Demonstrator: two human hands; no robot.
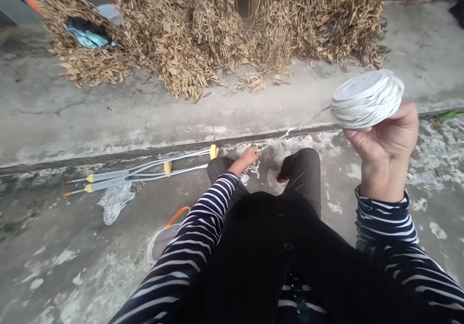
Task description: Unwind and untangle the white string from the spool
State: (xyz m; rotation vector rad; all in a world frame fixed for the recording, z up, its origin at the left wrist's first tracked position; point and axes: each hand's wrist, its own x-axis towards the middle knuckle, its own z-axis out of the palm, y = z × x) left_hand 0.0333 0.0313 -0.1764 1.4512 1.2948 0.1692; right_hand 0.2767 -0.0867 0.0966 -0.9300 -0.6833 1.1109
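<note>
My right hand (389, 138) is raised at the right, its fingers closed round a thick roll of white cord (366, 99). From the roll a strand of cord (308, 122) runs down leftward to my left hand (250, 157), which is closed on it in front of my lap. Some loose, tangled white cord (250, 172) hangs or lies just below my left hand; I cannot tell which. The fingers of the right hand are partly hidden behind the roll.
A pair of metal crutches (145, 169) with yellow pads lies on the concrete at left, beside a crumpled clear plastic bag (115, 201). An orange-handled container (161, 242) sits near my left arm. Dried plant bundles (217, 34) lean along the raised ledge (181, 116) ahead.
</note>
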